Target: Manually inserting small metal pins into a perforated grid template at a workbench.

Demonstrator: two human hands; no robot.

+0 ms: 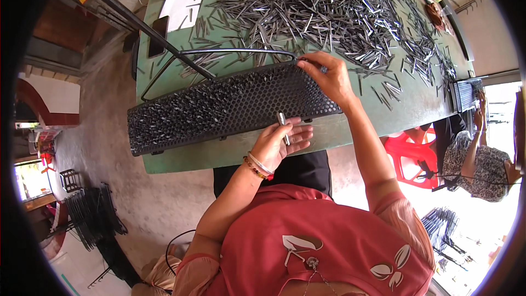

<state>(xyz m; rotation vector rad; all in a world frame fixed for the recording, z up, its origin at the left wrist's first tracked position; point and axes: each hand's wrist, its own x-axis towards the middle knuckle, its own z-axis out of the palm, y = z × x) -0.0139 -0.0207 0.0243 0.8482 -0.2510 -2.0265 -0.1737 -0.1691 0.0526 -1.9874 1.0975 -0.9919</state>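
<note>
Left hand [278, 144] is turned palm up just at the near edge of a perforated black tray [257, 104], its thumb pressing a short silver piece [283, 126] against the half-curled index finger while the other fingers stretch loosely apart. Two bracelets [254, 169] circle that wrist, and the person wears a red top [329, 225]. The tray lies at a slant along the near side of a green table [181, 162]. Small dark pieces [170, 115] stand packed in its left part, thinning toward the middle, and the holes farther right are bare.

Above the tray's far edge, the right hand [330, 76] has thumb and index finger brought together at the end of a bent metal rod [241, 51]; the fingertips are too small in view to tell whether they grip the rod or something else. A long black bar [139, 22] slants in from the upper left, crossing the rod.

Beyond, a broad heap of dark metal strips [312, 6] covers much of the table. White paper [179, 12] and a flat dark slab [159, 36] lie to its left. Off to the right, near a red plastic seat [393, 151], a co-worker [479, 162] reaches to a second tray [464, 96] at the table's corner.
</note>
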